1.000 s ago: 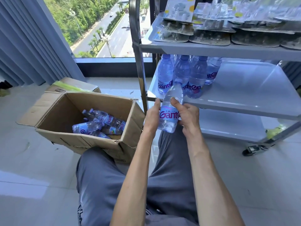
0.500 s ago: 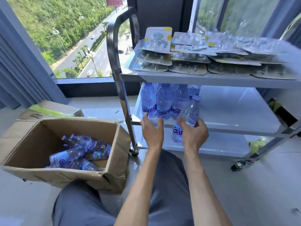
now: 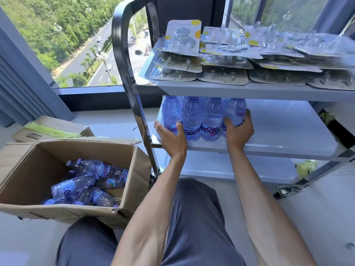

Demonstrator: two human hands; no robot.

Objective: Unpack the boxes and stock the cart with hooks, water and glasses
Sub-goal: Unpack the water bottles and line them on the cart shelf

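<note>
Sunlit window glass and a grey tiled floor frame the steel cart, the landmark for everything else. On its top shelf lie overlapping hook packs; on its middle shelf stands a row of water bottles, and the right hand wraps its fingers round the end bottle at the row's right, low on the body near the label. Full and slick-walled, that bottle probably feels weighty and gives a little under squeeze, so a mid-body hold suits it. The left hand rests flat, fingers straight, against the row's left bottles. Left of the cart, an open cardboard box holds more bottles lying loose.
</note>
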